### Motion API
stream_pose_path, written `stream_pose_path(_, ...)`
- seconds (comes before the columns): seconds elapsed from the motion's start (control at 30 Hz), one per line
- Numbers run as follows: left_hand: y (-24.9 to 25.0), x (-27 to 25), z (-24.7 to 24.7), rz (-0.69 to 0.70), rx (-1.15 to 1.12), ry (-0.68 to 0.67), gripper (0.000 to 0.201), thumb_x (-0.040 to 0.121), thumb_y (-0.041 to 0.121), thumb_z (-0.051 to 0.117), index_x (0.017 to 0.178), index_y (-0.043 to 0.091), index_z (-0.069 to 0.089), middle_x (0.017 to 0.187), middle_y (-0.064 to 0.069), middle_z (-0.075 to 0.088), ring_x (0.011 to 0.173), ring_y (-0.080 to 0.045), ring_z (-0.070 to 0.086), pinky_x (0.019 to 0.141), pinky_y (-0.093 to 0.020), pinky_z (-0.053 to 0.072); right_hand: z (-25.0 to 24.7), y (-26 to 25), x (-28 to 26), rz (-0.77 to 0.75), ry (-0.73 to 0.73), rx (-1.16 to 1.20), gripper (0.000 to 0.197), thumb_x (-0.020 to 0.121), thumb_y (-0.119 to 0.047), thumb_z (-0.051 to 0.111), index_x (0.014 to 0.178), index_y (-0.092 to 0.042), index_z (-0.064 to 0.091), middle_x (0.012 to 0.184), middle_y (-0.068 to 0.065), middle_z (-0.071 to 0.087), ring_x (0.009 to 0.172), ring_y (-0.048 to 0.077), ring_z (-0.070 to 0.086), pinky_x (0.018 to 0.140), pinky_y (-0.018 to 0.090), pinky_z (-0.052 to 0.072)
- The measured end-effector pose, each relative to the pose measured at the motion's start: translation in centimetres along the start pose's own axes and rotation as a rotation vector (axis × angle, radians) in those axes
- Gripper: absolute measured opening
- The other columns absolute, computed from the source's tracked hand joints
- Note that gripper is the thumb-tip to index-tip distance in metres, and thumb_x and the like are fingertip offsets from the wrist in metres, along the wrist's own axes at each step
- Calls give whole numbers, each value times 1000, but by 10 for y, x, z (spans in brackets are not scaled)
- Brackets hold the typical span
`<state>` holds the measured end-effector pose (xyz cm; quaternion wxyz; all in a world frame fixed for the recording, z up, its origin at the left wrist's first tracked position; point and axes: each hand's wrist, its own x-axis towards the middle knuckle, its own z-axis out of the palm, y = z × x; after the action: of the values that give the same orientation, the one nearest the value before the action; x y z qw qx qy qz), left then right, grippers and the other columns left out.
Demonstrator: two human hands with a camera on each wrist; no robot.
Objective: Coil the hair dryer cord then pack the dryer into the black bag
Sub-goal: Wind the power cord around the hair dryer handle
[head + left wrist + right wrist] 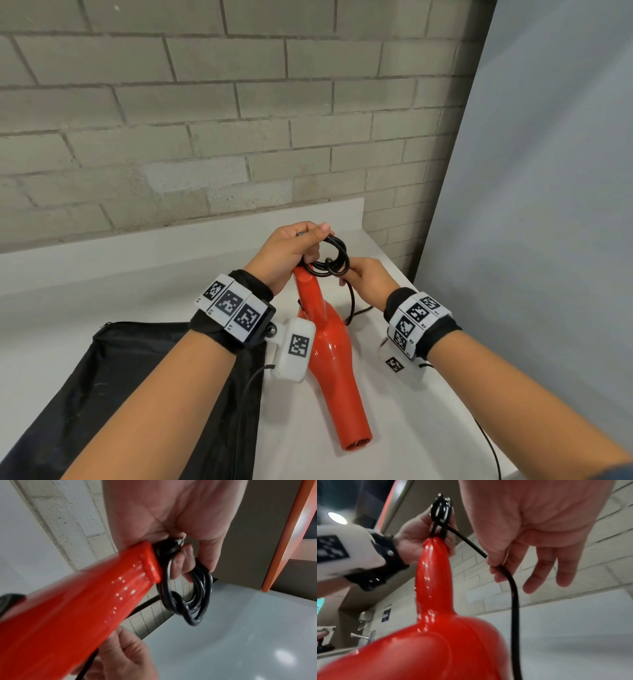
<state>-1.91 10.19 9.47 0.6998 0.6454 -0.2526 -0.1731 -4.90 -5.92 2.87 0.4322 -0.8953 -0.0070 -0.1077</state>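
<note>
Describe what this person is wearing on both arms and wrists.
Forearms are bare, no sleeves. The left wrist carries a black fabric band under white blocks printed with black square markers, plus a white marked camera housing. The right wrist wears a matching black band with white marker blocks.

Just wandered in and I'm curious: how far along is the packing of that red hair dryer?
Partly done. Several cord loops are already gathered at the handle end, held by the left hand. The right hand pinches the loose cord still to wind. The hair dryer isn't yet in the black bag, which lies flat beside it.
</note>
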Motion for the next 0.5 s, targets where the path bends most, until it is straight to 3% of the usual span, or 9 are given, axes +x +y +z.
stream_pose_path(0.17, 2, 0, -1, -19, -23, -8, 20, 89, 22, 50, 77, 11, 62, 42, 12, 32, 43, -5, 31, 48, -12, 32, 6, 9, 9, 98, -4, -100, 41, 92, -15, 47, 55, -32, 47, 57, -9, 51, 54, 2, 42, 54, 12, 33)
stream_pose_path(0.3, 4, -2, 0, -25, -31, -39, 21, 90, 20, 49, 77, 10, 62, 40, 13, 33, 42, -5, 31, 48, -12, 35, 6, 10, 19, 197, 71, -173, 37, 92, -16, 44, 57, -23, 50, 61, -2, 54, 58, 12, 49, 58, 27, 39)
stream_pose_path(0.4, 4, -4, 2, -29, -11, -63, 15, 88, 15, 51, 78, 9, 61, 40, 14, 35, 41, -4, 30, 47, -12, 31, -7, 14, 32, 313, 124, -284, 22, 91, -11, 43, 89, -3, 63, 93, 20, 66, 90, 34, 61, 79, 36, 47)
stream_pose_path(0.5, 4, -5, 2, -21, 17, -60, 9, 87, 11, 53, 81, 9, 60, 41, 13, 45, 43, -3, 33, 48, -11, 31, -16, 18, 34, 381, 89, -357, 25, 91, -9, 42, 107, -3, 59, 111, 21, 63, 102, 35, 58, 88, 38, 49)
